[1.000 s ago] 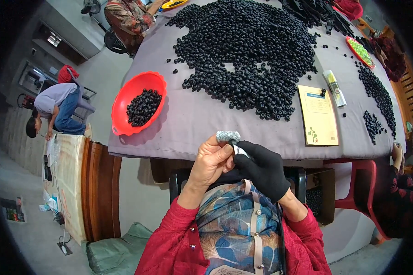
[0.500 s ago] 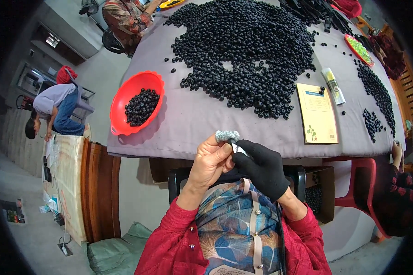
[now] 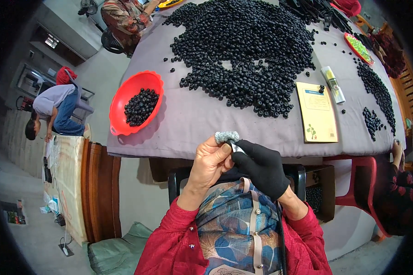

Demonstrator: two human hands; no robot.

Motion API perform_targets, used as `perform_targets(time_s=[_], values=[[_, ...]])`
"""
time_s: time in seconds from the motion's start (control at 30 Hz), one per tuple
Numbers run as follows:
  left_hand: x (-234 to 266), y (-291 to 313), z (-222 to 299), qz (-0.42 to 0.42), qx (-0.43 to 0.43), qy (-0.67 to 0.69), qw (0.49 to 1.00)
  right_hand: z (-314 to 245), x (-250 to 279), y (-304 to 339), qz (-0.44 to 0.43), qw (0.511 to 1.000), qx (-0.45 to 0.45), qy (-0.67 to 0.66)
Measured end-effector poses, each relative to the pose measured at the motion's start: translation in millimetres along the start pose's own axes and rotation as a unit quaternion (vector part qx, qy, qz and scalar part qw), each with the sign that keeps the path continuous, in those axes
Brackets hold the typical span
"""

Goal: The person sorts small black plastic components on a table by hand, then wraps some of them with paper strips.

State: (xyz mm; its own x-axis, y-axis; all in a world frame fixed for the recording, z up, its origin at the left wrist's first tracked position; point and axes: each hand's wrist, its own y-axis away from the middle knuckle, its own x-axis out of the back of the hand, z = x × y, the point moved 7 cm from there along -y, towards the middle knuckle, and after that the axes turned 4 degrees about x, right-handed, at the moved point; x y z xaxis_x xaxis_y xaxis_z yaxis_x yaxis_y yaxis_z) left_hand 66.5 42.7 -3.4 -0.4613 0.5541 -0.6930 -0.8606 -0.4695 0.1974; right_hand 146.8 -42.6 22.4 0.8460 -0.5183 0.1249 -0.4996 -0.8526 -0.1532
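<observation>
My left hand (image 3: 209, 162) is bare apart from a grey knitted finger cover (image 3: 227, 136) on its index finger. Its thumb and fingers are pinched together; what lies between them, if anything, is too small to make out. A black glove covers my right hand (image 3: 260, 166), whose closed fingers meet the left ones just off the table's near edge. From the gloved thumb a small white piece (image 3: 237, 147) with a dark mark sticks out toward the left fingertips. Its kind does not show. Ahead, a big heap of small black rings or beads (image 3: 243, 50) covers the table.
A red scalloped bowl (image 3: 116, 107) with more black pieces stands on the grey tablecloth (image 3: 179, 123) at left. A yellow booklet (image 3: 323, 123), a white tube (image 3: 333, 85) and a red-rimmed tray (image 3: 359, 49) are at right. Other people sit around; one bends over a bench (image 3: 69, 183).
Both hands stay at nearly the same place, fingertips together. The small white piece has tilted slightly between them.
</observation>
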Motion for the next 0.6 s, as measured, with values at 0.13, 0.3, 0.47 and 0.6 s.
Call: perform_targets(time_s=[0.13,0.3,0.47,0.6], values=[[-0.8,0.8,1.1,0.006,-0.008,-0.020,1.000,1.4,-1.4,0.4,-0.006,1.000,-0.015,-0.005],[-1.9,1.8,3.3,0.008,-0.022,-0.045,0.999,-0.6,-1.2,0.1,-0.003,1.000,-0.001,-0.007],[-1.5,1.9,4.0,0.016,-0.032,-0.074,0.997,0.4,-0.5,-0.5,0.001,1.000,0.004,0.022],[-1.0,1.4,5.0,0.019,-0.043,-0.108,0.993,0.0,-1.2,-0.9,0.003,0.999,0.023,0.025]])
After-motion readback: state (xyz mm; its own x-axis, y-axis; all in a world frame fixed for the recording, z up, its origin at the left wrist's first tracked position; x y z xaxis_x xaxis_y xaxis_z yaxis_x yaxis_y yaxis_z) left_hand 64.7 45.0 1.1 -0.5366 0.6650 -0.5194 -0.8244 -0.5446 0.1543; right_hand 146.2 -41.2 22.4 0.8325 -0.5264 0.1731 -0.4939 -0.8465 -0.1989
